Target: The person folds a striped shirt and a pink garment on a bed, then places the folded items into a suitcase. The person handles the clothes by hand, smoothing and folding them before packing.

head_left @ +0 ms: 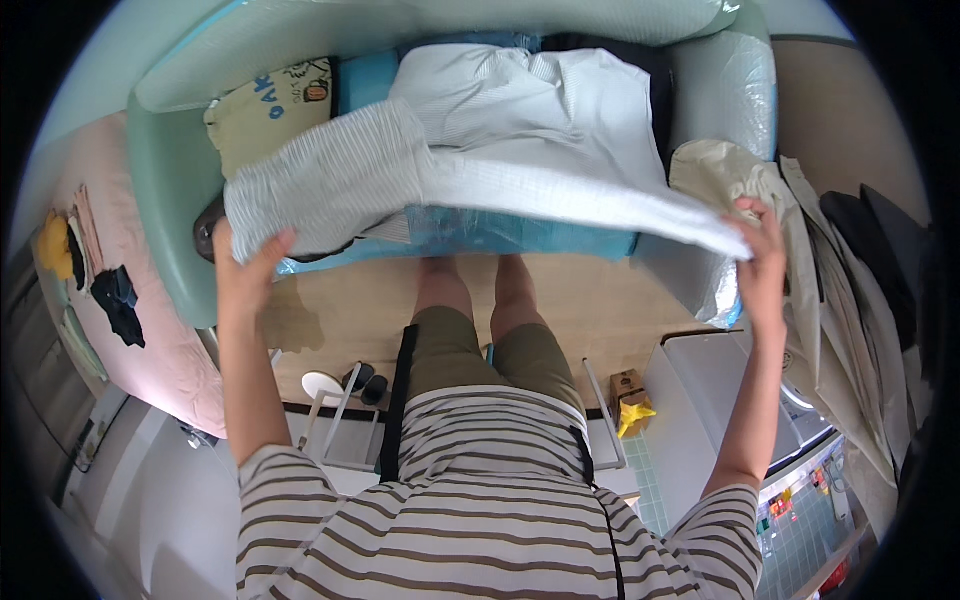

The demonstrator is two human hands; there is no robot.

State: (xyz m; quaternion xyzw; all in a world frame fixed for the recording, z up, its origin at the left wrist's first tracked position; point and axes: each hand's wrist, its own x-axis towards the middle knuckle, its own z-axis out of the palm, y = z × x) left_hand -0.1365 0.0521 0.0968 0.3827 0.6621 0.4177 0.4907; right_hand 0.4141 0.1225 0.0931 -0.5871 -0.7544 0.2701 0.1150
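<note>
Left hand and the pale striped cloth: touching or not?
Touching. The head view shows the left hand gripping the pale striped cloth at its left end, with the thumb lying over the fabric.

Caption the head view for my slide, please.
Both ends held: left hand and right hand spread a pale striped cloth over a green sofa.

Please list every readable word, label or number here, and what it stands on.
Beige cloth: large blue lettering, not copied here, beside smaller dark print.
Brown box: dark marks, too small to read.
Small colourful items, lower right: any print too small to read.
Striped white cloth: no lettering visible.
</note>
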